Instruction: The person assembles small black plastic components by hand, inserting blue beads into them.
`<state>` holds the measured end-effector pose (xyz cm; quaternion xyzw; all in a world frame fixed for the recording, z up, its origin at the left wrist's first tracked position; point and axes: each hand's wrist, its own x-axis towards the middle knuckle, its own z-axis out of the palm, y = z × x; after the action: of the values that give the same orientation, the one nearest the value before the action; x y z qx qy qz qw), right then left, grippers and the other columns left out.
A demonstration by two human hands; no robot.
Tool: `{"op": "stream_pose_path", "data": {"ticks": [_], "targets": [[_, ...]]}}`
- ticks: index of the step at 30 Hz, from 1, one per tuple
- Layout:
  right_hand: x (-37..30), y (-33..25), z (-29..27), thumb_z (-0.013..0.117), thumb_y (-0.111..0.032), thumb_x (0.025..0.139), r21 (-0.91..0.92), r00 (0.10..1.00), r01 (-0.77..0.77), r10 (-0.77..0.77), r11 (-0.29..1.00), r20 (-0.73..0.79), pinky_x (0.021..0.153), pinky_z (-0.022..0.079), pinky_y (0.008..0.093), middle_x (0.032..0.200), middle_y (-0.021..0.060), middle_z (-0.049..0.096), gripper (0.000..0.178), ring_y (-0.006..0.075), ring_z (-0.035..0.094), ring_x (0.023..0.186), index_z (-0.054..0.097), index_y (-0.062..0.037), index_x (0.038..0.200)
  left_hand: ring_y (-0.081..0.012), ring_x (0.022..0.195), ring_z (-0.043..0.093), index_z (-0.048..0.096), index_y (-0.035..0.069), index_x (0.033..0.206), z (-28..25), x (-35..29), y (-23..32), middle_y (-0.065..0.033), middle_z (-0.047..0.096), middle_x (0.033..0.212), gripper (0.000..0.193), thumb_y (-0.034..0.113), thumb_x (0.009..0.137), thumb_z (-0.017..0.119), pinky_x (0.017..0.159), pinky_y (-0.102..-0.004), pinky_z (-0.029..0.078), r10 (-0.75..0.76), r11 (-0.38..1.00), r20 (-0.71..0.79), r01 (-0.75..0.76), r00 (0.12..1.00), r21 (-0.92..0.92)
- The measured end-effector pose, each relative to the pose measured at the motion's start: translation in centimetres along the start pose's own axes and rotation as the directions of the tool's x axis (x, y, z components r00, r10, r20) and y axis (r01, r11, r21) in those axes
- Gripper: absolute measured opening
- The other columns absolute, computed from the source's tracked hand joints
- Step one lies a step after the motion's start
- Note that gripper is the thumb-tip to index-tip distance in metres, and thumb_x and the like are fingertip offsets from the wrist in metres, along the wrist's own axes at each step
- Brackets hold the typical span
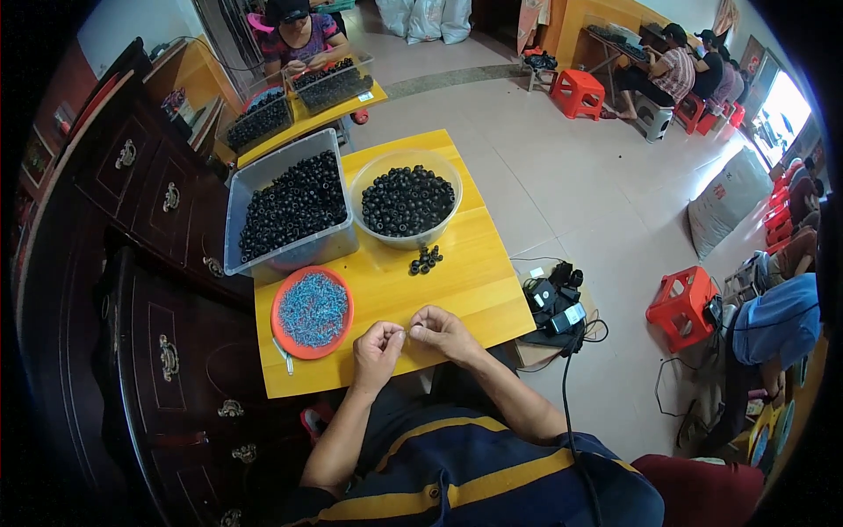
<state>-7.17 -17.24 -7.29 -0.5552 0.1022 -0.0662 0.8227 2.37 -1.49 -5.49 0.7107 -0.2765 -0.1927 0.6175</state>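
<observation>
Above the near edge of the yellow table [395, 285], my left hand [378, 353] and my right hand [445, 335] meet almost fingertip to fingertip. Both are closed in a pinch. A small dark bit shows at the right fingertips, too small to name; what the left fingers hold is hidden. Just beyond the right hand lies a little group of black ring-like parts [427, 260]. Left of my hands, a red-orange plate [313, 353] holds many small blue and silvery pieces. Behind them stand a round clear tub [407, 241] and a rectangular clear bin [290, 262], both full of similar black parts.
A dark wooden cabinet [184, 325] runs along the left. Black devices and cables [558, 303] sit right of the table. At a farther yellow table [351, 107] a person [303, 39] handles parts. Red stools [680, 307], a white sack [727, 198] and other seated people are to the right.
</observation>
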Motion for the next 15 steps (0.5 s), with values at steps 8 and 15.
{"op": "stream_pose_path", "data": {"ticks": [8, 15], "targets": [[-0.5, -0.6, 0.6, 0.063, -0.02, 0.1, -0.111, 0.996, 0.016, -0.026, 0.994, -0.089, 0.077, 0.049, 0.0239, 0.092, -0.0016, 0.067, 0.028, 0.0064, 0.059, 0.085, 0.067, -0.0023, 0.121, -0.0027, 0.059, 0.051, 0.065, -0.001, 0.092, 0.1, -0.2, 0.4, 0.0021, 0.06, 0.07, 0.005, 0.004, 0.092, 0.066, 0.055, -0.0216, 0.043, 0.013, 1.0, -0.007, -0.013, 1.0, 0.012], [-0.3, -0.3, 0.1, 0.058, -0.024, 0.103, -0.089, 0.999, 0.013, -0.017, 0.996, -0.047, 0.072, 0.048, 0.0236, 0.086, -0.0023, 0.058, 0.027, 0.0073, 0.053, 0.076, 0.064, -0.0028, 0.118, -0.0024, 0.059, 0.052, 0.065, -0.001, 0.092, 0.1, -0.3, 0.1, 0.0019, 0.061, 0.071, 0.004, 0.003, 0.091, 0.066, 0.054, -0.0213, 0.043, -0.006, 1.0, 0.008, 0.006, 1.0, 0.007]]}}
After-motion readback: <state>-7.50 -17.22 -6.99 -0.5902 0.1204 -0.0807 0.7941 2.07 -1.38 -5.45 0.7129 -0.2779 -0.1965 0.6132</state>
